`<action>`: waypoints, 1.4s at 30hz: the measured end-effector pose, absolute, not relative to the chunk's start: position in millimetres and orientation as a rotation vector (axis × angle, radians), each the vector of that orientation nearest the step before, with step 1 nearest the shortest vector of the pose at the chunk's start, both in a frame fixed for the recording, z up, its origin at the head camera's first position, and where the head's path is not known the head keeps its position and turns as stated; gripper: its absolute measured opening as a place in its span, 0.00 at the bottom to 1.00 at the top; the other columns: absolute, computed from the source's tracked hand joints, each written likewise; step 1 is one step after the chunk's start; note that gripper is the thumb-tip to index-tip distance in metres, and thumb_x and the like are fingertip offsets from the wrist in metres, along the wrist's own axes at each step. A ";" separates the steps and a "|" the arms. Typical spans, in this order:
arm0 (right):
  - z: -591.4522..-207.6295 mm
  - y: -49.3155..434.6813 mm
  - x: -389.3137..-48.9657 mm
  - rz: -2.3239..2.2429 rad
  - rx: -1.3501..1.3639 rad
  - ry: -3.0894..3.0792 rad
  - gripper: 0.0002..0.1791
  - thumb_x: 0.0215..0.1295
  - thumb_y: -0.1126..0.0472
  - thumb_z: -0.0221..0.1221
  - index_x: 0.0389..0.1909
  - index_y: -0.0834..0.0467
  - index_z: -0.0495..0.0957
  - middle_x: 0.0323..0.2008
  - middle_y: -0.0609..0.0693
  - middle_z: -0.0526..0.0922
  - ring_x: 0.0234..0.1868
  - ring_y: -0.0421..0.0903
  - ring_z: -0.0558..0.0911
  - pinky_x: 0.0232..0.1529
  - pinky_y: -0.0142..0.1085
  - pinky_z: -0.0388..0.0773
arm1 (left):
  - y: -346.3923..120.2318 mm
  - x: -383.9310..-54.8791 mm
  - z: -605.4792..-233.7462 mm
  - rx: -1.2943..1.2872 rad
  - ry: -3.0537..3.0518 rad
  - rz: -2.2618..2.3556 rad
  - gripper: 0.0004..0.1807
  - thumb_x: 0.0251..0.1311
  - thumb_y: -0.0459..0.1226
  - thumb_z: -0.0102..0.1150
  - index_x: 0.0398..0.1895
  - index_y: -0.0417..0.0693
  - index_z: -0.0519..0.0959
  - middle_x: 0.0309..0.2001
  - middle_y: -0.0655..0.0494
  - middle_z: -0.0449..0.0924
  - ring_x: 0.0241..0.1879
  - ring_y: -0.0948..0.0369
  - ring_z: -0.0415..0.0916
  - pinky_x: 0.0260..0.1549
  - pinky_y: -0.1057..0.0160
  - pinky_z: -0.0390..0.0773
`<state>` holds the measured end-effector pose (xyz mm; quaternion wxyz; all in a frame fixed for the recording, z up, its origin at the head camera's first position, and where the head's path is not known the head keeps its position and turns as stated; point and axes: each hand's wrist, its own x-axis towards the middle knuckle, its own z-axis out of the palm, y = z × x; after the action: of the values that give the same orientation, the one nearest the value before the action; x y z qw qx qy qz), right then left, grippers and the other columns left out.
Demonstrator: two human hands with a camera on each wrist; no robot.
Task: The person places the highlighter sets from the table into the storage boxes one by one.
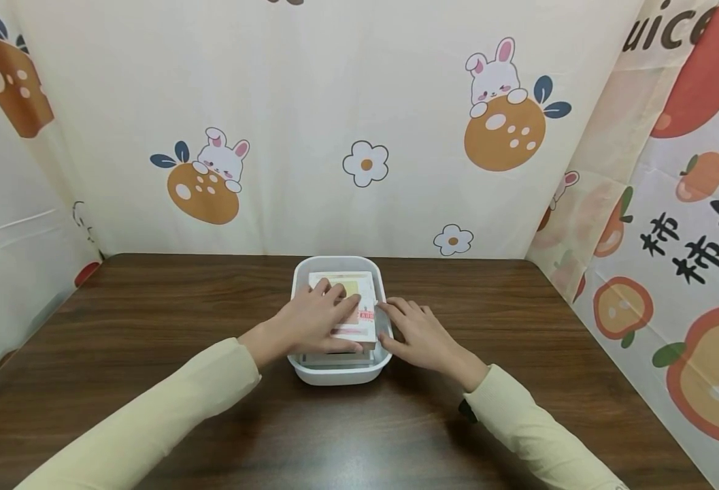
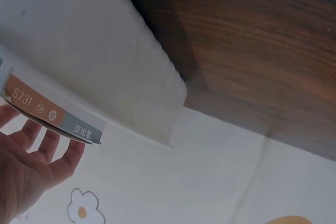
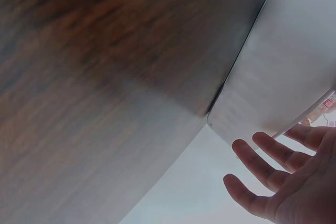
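Note:
A white plastic basin point(image 1: 337, 379) stands at mid-table and holds a white carton point(image 1: 364, 282) with yellow and red print. Below that carton, the edge of another pale flat item shows. The left hand point(image 1: 310, 318) rests across the carton's top, fingers spread, thumb along its near edge. In the left wrist view, a brown and grey carton side point(image 2: 39, 100) reads "S731", with the left hand's fingers point(image 2: 48, 148) against it. At the basin's right rim is the right hand point(image 1: 423, 340), fingers loosely bent and apart; it may touch the carton's edge. Its fingers point(image 3: 262, 169) grip nothing.
The dark wooden table point(image 1: 169, 320) extends on both sides of the basin. A printed curtain point(image 1: 310, 197) closes off the back, and another patterned sheet point(image 1: 641, 340) hangs on the right. A small black item point(image 1: 466, 410) shows at the right cuff.

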<state>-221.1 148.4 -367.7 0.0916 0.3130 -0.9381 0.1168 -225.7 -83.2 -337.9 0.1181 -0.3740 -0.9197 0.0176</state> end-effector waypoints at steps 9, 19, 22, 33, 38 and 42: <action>-369.3 148.6 -222.3 0.355 0.916 -2.796 0.29 0.62 0.45 0.51 0.61 0.55 0.66 0.57 0.55 0.71 0.56 0.54 0.72 0.50 0.52 0.69 | -81.3 -222.4 -349.7 -1.092 -2.669 0.057 0.43 0.48 0.72 0.42 0.60 0.53 0.67 0.49 0.51 0.71 0.45 0.52 0.67 0.38 0.51 0.71; -370.9 149.3 -222.1 0.362 0.914 -2.818 0.29 0.63 0.45 0.50 0.62 0.54 0.66 0.58 0.55 0.70 0.56 0.53 0.71 0.52 0.52 0.67 | -79.0 -222.2 -363.8 -1.071 -2.706 0.079 0.45 0.50 0.72 0.39 0.62 0.52 0.65 0.50 0.50 0.71 0.45 0.52 0.67 0.35 0.54 0.72; -371.5 149.6 -222.4 0.357 0.916 -2.818 0.29 0.63 0.45 0.50 0.62 0.55 0.66 0.58 0.55 0.70 0.57 0.53 0.71 0.52 0.52 0.67 | -78.8 -222.3 -366.1 -1.071 -2.714 0.091 0.45 0.50 0.72 0.39 0.62 0.52 0.65 0.51 0.50 0.71 0.45 0.52 0.68 0.36 0.54 0.72; -370.4 149.1 -222.0 0.349 0.915 -2.804 0.29 0.63 0.45 0.50 0.61 0.56 0.66 0.57 0.55 0.70 0.56 0.54 0.71 0.52 0.52 0.68 | -78.4 -223.8 -369.9 -1.061 -2.738 0.066 0.44 0.50 0.71 0.41 0.61 0.51 0.67 0.51 0.49 0.72 0.46 0.53 0.69 0.37 0.54 0.74; -369.7 148.7 -221.4 0.354 0.920 -2.790 0.28 0.62 0.47 0.51 0.61 0.56 0.67 0.56 0.55 0.71 0.55 0.54 0.72 0.50 0.53 0.68 | -78.1 -224.0 -369.9 -1.056 -2.740 0.063 0.44 0.50 0.71 0.42 0.61 0.51 0.67 0.50 0.50 0.72 0.46 0.53 0.69 0.38 0.54 0.74; -369.7 148.3 -221.2 0.351 0.925 -2.785 0.28 0.62 0.47 0.51 0.61 0.56 0.67 0.56 0.56 0.71 0.56 0.55 0.72 0.50 0.53 0.69 | -78.2 -224.2 -370.2 -1.048 -2.742 0.059 0.44 0.49 0.71 0.42 0.60 0.51 0.67 0.50 0.50 0.73 0.46 0.54 0.70 0.38 0.54 0.75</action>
<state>-221.2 148.3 -369.7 0.0929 0.3115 -0.9383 0.1183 -224.2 -78.2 -370.2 0.1025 -0.3551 -0.9290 0.0200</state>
